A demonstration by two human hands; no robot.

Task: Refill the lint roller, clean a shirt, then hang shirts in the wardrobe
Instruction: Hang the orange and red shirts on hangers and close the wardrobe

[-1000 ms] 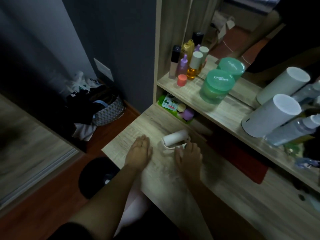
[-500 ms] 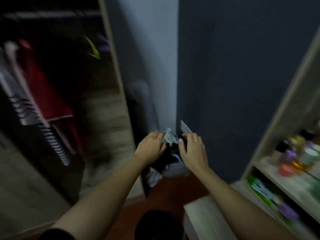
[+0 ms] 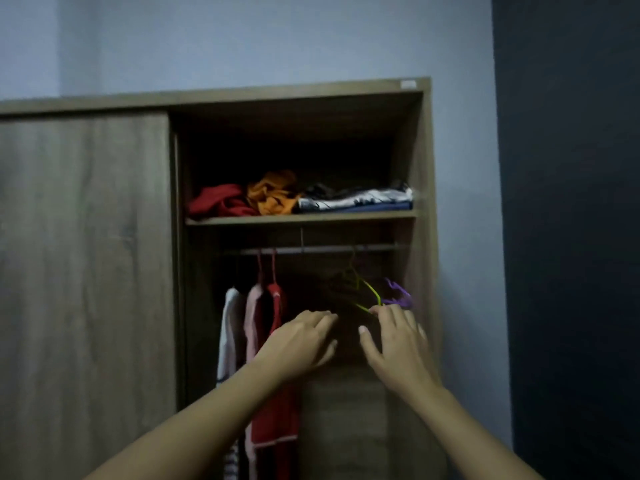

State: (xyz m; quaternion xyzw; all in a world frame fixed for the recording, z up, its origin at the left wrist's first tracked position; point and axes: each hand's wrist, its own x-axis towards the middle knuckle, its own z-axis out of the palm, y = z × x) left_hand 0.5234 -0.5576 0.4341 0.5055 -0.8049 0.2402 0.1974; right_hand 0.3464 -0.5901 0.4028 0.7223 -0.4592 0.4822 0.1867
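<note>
Your left hand (image 3: 301, 341) reaches forward with straight fingers and holds nothing; the hanging red shirt (image 3: 273, 393) is just left of them. Your right hand (image 3: 398, 344) is spread open too. Its fingertips (image 3: 377, 311) are at the lower end of the thin yellow-green plastic hanger (image 3: 370, 292), and the purple plastic hanger (image 3: 398, 294) is just beyond. Half a second ago both hands were lower, before the wall; now they are inside the brown wooden wardrobe (image 3: 86, 271). Blur hides whether the fingertips really touch.
</note>
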